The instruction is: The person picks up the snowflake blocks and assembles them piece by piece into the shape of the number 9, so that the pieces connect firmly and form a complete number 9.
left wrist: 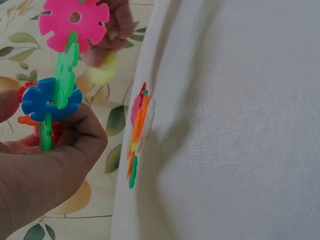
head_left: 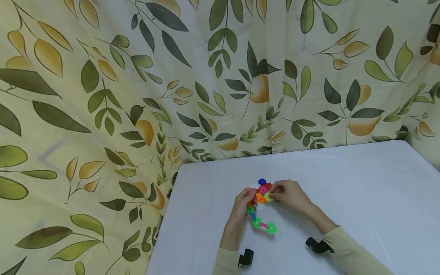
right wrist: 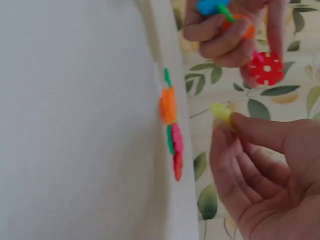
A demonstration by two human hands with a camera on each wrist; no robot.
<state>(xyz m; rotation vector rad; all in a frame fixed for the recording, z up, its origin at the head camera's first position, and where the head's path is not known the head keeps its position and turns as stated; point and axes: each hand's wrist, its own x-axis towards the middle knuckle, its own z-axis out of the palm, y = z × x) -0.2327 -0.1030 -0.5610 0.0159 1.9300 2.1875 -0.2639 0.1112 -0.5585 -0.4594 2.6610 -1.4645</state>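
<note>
Both hands work just above the white cloth-covered surface [head_left: 343, 183]. Left hand [head_left: 242, 204] grips a chain of colourful plastic snowflake discs [head_left: 260, 206] steady, while right hand [head_left: 288, 194] pinches a pale yellow plastic disc [right wrist: 221, 112] beside it, seemingly for joining.

Both forearms, in pale sleeves, reach in from the near edge of the desk and converge near its middle. Left hand [head_left: 243, 201]: fingers curled, thumb opposed, grip closed; wrist straight, forearm rising almost vertically from the near edge. Right hand [head_left: 290, 194]: thumb and fingertips [right wrist: 235, 120] pinched together; forearm angled inward from the right. The two hands sit just beside each other.
</note>
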